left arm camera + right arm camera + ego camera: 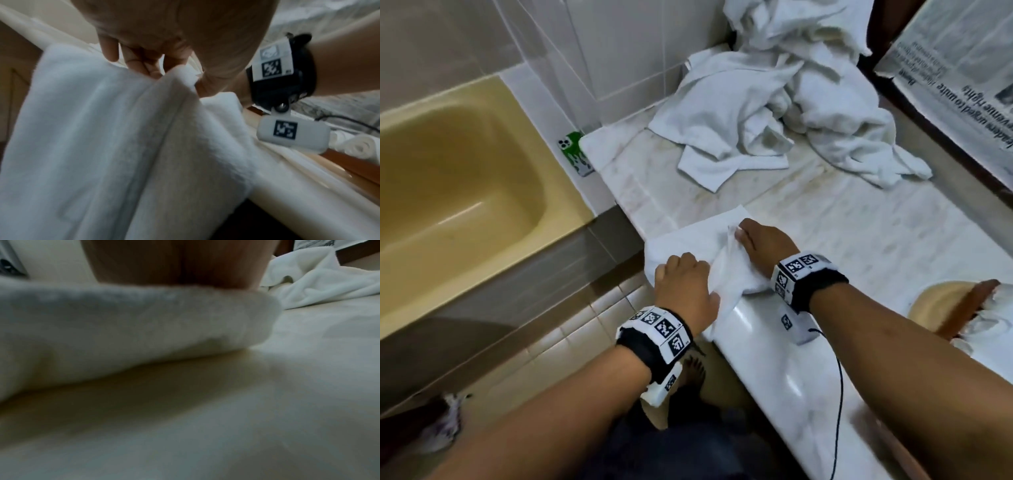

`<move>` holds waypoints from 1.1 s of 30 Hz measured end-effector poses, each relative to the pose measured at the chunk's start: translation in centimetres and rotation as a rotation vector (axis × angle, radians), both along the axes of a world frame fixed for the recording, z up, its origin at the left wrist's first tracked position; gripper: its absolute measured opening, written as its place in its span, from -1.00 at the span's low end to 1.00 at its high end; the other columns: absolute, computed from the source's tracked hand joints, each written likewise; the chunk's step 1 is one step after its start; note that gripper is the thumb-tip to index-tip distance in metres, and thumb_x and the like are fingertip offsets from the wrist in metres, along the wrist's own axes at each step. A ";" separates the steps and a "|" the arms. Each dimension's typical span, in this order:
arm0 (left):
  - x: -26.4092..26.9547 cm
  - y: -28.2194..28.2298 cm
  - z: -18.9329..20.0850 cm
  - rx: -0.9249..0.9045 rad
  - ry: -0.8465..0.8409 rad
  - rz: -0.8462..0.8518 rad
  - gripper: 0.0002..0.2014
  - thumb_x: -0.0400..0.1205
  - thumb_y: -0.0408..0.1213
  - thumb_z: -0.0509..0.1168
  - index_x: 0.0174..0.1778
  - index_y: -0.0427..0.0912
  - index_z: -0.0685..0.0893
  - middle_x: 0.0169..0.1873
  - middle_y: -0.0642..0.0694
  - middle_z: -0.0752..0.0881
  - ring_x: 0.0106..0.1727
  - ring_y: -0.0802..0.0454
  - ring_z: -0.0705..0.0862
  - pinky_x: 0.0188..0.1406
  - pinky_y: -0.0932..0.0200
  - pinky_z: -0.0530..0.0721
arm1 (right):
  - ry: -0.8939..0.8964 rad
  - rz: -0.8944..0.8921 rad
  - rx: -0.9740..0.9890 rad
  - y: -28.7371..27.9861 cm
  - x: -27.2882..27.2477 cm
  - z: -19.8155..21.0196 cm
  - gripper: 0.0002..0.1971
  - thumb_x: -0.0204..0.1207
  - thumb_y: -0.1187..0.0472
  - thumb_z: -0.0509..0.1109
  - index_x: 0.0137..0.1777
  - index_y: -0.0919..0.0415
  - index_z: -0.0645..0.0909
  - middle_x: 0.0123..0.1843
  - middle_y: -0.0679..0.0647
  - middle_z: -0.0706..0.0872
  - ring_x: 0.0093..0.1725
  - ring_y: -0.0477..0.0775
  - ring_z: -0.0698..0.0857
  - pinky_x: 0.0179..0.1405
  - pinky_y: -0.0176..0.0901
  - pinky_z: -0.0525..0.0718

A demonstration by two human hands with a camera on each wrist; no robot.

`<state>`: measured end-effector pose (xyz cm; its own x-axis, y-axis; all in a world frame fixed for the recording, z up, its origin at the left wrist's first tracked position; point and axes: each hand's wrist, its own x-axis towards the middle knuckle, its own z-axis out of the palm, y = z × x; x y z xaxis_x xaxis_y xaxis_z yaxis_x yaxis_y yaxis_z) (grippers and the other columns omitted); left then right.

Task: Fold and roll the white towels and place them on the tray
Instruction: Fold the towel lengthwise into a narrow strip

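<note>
A white towel (688,236) lies on the near left corner of the marble counter (859,240), with its near part hanging over the front edge. My left hand (681,281) grips the towel at that edge, fingers curled; the left wrist view shows its fingers (131,61) on a raised fold of the towel (102,146). My right hand (751,240) pinches a lifted fold just beyond it, and the right wrist view shows the folded towel (123,329) under the palm. A wooden tray (959,308) at the right edge holds rolled towels (993,325).
A heap of loose white towels (774,96) fills the counter's back corner by the tiled wall. A yellow bathtub (448,192) lies to the left, with a phone (575,154) on its ledge. Newspaper (955,68) covers the upper right. A black cable (839,394) trails from my right wrist.
</note>
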<state>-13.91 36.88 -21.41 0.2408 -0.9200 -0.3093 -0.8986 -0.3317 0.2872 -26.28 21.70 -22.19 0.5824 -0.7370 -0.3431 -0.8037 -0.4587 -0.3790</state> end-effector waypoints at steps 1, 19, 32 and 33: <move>0.3 0.6 0.1 0.008 0.013 0.032 -0.70 0.57 -0.06 0.26 0.18 -0.06 0.55 0.15 -0.05 0.54 0.27 -0.13 0.46 0.27 -0.02 0.31 | 0.006 0.008 -0.014 0.1 -0.1 -0.1 -0.67 0.79 0.01 0.05 0.08 0.27 0.48 -0.16 0.32 0.70 -0.17 0.34 0.64 -0.20 0.08 0.50; 11.7 -0.2 -0.8 -0.086 0.534 0.047 -0.94 0.68 -0.17 0.28 0.04 0.05 0.54 -0.15 0.10 0.64 -0.18 0.23 0.59 -0.27 0.40 0.42 | -0.070 -0.244 0.019 -0.2 0.6 0.2 -0.63 0.80 0.04 -0.01 0.21 0.37 0.41 -0.06 0.38 0.70 -0.06 0.40 0.69 -0.24 -0.06 0.35; 9.7 -4.2 -0.8 -0.052 0.041 -0.108 -0.83 0.72 -0.15 0.12 0.15 -0.12 0.48 -0.05 -0.06 0.61 -0.07 -0.16 0.65 -0.20 0.07 0.49 | -0.020 -0.356 0.003 -1.3 2.0 0.1 -0.77 0.76 0.09 0.11 0.03 0.26 0.43 -0.04 0.34 0.71 -0.03 0.37 0.69 -0.24 -0.09 0.36; 9.3 -4.6 -0.9 -0.065 0.006 -0.163 -0.79 0.71 -0.15 0.12 0.20 -0.12 0.50 0.03 -0.07 0.59 0.02 -0.16 0.63 -0.12 0.05 0.50 | -0.023 -0.369 0.009 -1.1 2.1 0.2 -0.75 0.75 0.07 0.12 0.08 0.28 0.46 -0.02 0.33 0.72 -0.02 0.36 0.69 -0.22 -0.09 0.39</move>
<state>-4.57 32.27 -22.28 0.0852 -0.9647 -0.2491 -0.9370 -0.1625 0.3092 -24.22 20.57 -22.01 0.2861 -0.8957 -0.3405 -0.9055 -0.1364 -0.4019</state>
